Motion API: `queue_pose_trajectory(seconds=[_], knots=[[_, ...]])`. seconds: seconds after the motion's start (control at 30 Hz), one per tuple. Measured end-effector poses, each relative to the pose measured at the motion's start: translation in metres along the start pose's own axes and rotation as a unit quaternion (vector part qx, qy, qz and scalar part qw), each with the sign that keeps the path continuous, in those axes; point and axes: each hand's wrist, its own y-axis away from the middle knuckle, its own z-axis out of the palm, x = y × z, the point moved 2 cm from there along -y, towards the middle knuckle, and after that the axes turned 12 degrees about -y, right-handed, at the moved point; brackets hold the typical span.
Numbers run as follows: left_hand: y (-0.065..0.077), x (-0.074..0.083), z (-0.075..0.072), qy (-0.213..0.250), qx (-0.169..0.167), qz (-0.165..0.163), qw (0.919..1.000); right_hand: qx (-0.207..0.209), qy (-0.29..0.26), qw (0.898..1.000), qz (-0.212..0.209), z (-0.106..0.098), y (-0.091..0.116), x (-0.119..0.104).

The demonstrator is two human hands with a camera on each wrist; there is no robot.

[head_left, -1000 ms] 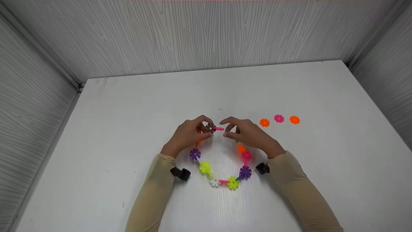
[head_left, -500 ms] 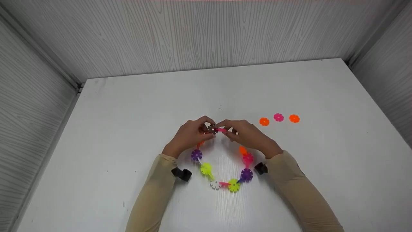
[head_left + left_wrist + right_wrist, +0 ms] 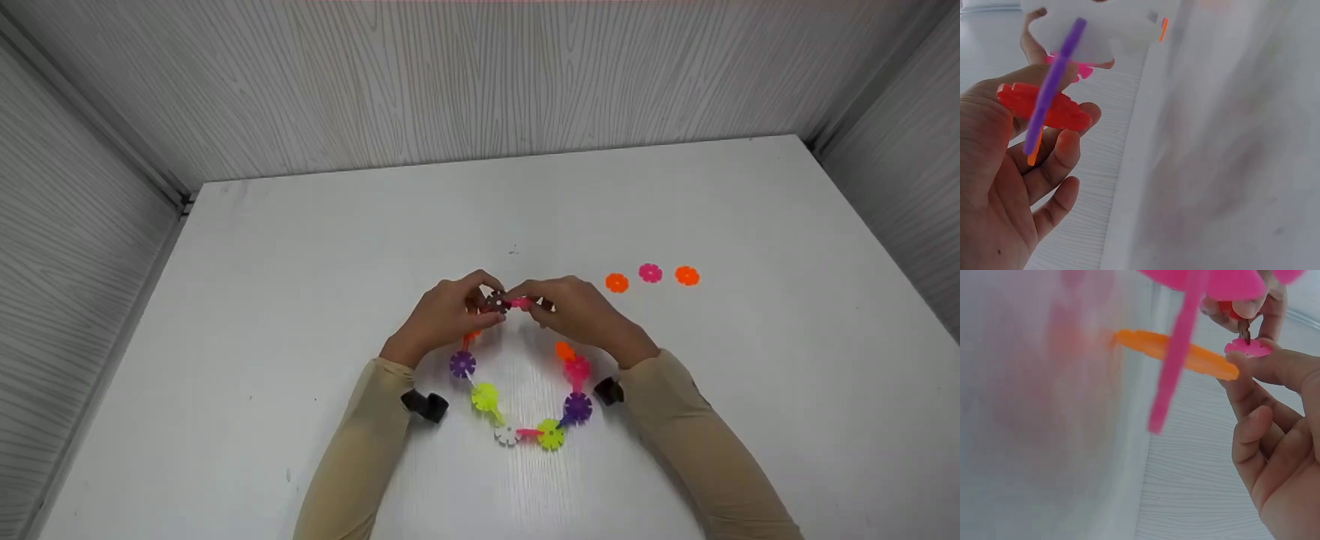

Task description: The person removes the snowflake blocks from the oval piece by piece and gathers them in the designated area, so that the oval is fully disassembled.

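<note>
A chain of interlocking plastic snowflake discs curves over the white table in the head view. My left hand (image 3: 442, 315) pinches the brown snowflake disc (image 3: 498, 302) at the chain's upper left end. Into that disc's edge a pink disc (image 3: 1247, 349) is slotted, and my right hand (image 3: 581, 311) pinches it between thumb and forefinger. From the left hand the chain runs down past a purple disc (image 3: 463, 364), a yellow-green disc (image 3: 484, 397) and a white disc (image 3: 507, 434). Its other end, an orange disc (image 3: 565, 351), lies below the right hand. A red disc (image 3: 1044, 107) hangs near the left palm.
Two loose orange discs (image 3: 617, 283) (image 3: 687, 275) and one loose pink disc (image 3: 650, 273) lie in a row on the white table (image 3: 300, 300), right of the hands. Black wrist devices (image 3: 424, 406) sit at both cuffs. Wood-patterned panels (image 3: 480, 82) enclose the back and sides.
My right hand has moved left and taken hold of the pink disc on the brown one. The held end and the chain have shifted slightly right; its lower part also moved slightly down.
</note>
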Motion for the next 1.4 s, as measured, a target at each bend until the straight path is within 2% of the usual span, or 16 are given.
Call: queue_pose_trajectory(seconds=[0.17,0.47,0.73,0.93,1.07,1.3,1.4], knots=[[-0.001,0.003,0.001,0.006,0.014,0.016,0.9997,0.020,0.025,0.999,-0.028,-0.006,0.002,-0.001],[0.001,0.008,0.001,-0.013,0.041,0.029,0.9987,0.029,0.050,0.997,-0.051,-0.010,0.003,0.000],[0.002,0.013,-0.001,-0.066,0.088,0.028,0.9936,0.051,0.073,0.992,-0.084,-0.013,0.004,-0.004],[0.001,0.015,-0.001,-0.086,0.109,0.022,0.9901,0.070,0.095,0.987,-0.109,-0.014,0.004,-0.005],[0.001,0.017,-0.004,-0.086,0.108,0.026,0.9900,0.071,0.091,0.986,-0.119,-0.016,0.004,-0.004],[0.001,0.019,-0.006,-0.065,0.095,0.018,0.9932,0.068,0.079,0.989,-0.108,-0.018,0.005,-0.004],[0.000,0.018,-0.007,-0.079,0.098,0.016,0.9919,0.070,0.088,0.987,-0.111,-0.020,0.005,-0.004]])
